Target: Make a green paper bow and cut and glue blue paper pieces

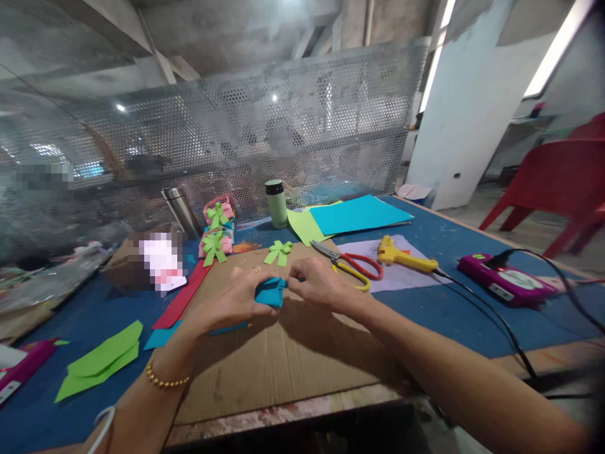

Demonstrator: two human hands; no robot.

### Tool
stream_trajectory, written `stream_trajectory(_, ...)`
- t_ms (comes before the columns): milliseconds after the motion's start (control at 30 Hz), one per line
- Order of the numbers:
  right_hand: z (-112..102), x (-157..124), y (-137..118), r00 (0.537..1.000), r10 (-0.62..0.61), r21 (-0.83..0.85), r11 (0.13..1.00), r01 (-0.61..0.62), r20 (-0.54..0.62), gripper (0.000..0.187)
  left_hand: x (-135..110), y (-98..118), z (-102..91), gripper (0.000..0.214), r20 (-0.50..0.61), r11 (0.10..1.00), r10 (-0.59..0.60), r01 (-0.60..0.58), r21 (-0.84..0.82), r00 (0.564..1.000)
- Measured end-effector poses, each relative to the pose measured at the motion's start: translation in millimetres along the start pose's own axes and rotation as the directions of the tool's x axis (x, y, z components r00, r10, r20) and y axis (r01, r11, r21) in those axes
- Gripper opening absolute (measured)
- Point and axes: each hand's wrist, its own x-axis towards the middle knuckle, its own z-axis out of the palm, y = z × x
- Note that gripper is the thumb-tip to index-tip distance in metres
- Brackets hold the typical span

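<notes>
Both my hands meet over a brown cardboard sheet point(283, 366) on the blue table. My left hand point(231, 302) and my right hand point(321, 287) pinch a small folded blue paper piece point(270, 291) between their fingertips, just above the cardboard. A green paper bow point(278, 251) lies on the cardboard right behind them. Red-and-yellow scissors point(352, 266) rest just right of my right hand.
A yellow glue gun point(404, 255) lies on lilac paper with its cable running to a pink power strip point(505, 280). Blue and green paper sheets point(354, 214), a green bottle point(276, 203), pink boxes with green bows point(216, 234), a steel flask and a red strip stand behind. Green folded paper point(101, 359) lies left.
</notes>
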Motion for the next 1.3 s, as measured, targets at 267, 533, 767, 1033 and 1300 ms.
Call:
stream_trajectory(267, 0, 0, 1, 0.999, 0.004, 0.015, 1.000, -0.005, 0.044, 0.017, 4, -6, 0.2, 0.041, 0.016, 0.973, 0.018, -0.014, -0.232, 1.000)
stream_trajectory(533, -4, 0, -1, 0.996, 0.021, -0.013, 1.000, -0.020, 0.082, 0.016, 7, -3, -4.5, 0.034, 0.010, 0.963, 0.002, 0.001, -0.269, 1.000)
stream_trajectory(767, -5, 0, -2, 0.995, 0.022, -0.045, 0.999, -0.018, 0.094, 0.017, 10, -8, -0.5, 0.030, 0.035, 0.932, -0.011, 0.022, -0.361, 0.999)
stream_trajectory(1033, 3, 2, 6, 0.999, -0.015, -0.024, 1.000, 0.017, 0.052, 0.016, 9, -11, 0.5, 0.033, 0.054, 0.942, -0.044, 0.059, -0.331, 0.998)
stream_trajectory(1300, 5, 1, 8, 0.999, -0.019, -0.032, 0.999, 0.021, 0.045, 0.014, 8, -10, 0.2, 0.031, 0.063, 0.939, -0.047, 0.066, -0.337, 0.997)
